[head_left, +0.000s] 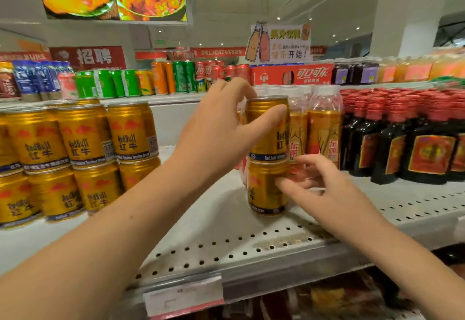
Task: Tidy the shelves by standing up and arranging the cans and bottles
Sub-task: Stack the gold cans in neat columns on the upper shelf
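- My left hand (221,128) is wrapped on the upper gold can (268,144): thumb across its front face, the other fingers curled over the top rim, so that can is grasped
- That upper can stands upright on a lower gold can (264,188), which stands on the perforated shelf (226,241); both long axes run vertical and look roughly in line, one over the other
- My right hand (327,188) holds nothing; its fingers are relaxed and spread, and the index fingertip (279,183) touches the lower can's right side, or all but touches it
- The relation I'm steering by is that the stack sits between my hands: the left comes at it from the left and high, the right from the right and low
- The left is therefore the nearer hand for the upper can and the right for the lower
- The stack is just beside the clear bottles of amber drink (324,130) on its right, and well apart from the block of stacked gold cans (83,143) on its left, with bare shelf between
- Dark bottles with red caps (402,143) fill the far right
- My read is that the upper can is being seated or trued on the lower one
- Any tilt from my left hand could tip the stack into the bottles, so the right fingertip steadying the base matters
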`<state>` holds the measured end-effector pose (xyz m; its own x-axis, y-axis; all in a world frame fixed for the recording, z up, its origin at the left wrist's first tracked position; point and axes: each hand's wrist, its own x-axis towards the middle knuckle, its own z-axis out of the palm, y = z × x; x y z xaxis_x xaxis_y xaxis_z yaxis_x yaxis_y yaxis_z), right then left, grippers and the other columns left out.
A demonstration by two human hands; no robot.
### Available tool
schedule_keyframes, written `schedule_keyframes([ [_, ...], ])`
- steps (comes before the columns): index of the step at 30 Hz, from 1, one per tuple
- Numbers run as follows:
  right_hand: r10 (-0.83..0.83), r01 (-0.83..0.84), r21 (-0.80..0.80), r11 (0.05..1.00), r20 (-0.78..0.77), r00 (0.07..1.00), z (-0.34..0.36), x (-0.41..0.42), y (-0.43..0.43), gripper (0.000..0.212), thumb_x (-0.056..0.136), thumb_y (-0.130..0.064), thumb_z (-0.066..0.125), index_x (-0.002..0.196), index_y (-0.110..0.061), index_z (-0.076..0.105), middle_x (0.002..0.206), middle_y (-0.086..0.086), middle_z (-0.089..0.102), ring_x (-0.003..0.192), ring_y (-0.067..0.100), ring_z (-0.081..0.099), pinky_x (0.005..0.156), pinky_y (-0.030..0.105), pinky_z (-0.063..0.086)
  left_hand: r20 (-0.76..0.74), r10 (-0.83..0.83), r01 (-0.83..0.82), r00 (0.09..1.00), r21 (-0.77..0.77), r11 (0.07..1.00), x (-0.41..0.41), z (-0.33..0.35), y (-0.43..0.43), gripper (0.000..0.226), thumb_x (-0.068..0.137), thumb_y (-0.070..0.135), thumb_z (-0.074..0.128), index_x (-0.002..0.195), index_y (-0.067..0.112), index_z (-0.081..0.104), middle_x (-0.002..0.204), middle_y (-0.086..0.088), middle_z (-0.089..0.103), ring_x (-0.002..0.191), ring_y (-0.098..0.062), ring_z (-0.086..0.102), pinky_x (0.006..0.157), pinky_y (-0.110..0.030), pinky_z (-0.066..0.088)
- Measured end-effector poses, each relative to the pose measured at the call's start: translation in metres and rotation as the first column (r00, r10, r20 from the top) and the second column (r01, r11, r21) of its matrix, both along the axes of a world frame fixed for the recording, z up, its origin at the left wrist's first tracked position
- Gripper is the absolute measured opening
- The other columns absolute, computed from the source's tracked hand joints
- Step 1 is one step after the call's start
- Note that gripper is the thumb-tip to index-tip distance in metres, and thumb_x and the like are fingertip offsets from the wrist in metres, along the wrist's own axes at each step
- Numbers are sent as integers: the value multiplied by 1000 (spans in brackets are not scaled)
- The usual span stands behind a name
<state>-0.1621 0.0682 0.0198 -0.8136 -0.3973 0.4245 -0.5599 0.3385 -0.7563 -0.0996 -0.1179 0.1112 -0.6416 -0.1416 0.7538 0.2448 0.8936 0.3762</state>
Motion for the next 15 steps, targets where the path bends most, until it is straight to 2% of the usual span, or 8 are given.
schedule_keyframes([
  [2,89,-91,68,993,32,995,3,-6,-6,61,64,-87,63,115,-56,51,106,-39,59,94,-18,57,69,10,48,7,31,-31,999,-3,1000,-3,3,4,44,83,71,61,105,34,55,104,15,53,90,-3,55,70,-26,52],
  [5,160,-153,216,964,-14,987,9,-12,-19,72,57,-93,63,116,-55,49,112,-31,58,98,-12,56,76,16,47,75,-4,0,997,52,999,0,11,5,36,86,62,66,106,33,56,100,17,56,85,1,58,58,-10,47],
  [8,213,-207,214,955,-3,977,12,-18,-24,54,63,-82,70,105,-55,48,102,-41,59,92,-22,54,67,9,40,174,-105,80,979,143,986,9,17,2,30,94,49,64,120,37,57,108,20,58,90,13,59,57,-2,45],
  [10,265,-267,208,941,36,963,13,-25,-21,49,65,-78,71,104,-57,50,96,-51,56,90,-29,51,67,7,40,213,-117,82,970,166,983,14,19,3,23,98,45,60,120,38,59,113,21,60,94,8,61,59,-1,46],
  [12,321,-332,204,921,87,943,15,-33,-20,57,67,-74,73,116,-56,51,102,-47,60,94,-26,55,78,13,47,219,-95,61,971,159,985,17,19,4,20,100,43,57,119,38,59,116,21,61,99,5,60,60,1,46],
  [14,372,-395,194,898,146,917,17,-42,-20,80,64,-72,77,133,-47,46,119,-35,63,104,-17,58,91,20,51,208,-62,27,976,164,986,18,18,7,24,100,46,56,121,37,59,118,20,61,101,4,60,59,3,44],
  [15,393,-425,197,884,183,901,19,-46,-20,93,60,-74,77,139,-44,39,126,-30,61,107,-15,58,90,18,51,195,-45,12,980,170,985,18,18,9,27,98,50,57,121,35,60,116,20,61,98,4,60,57,3,43],
])
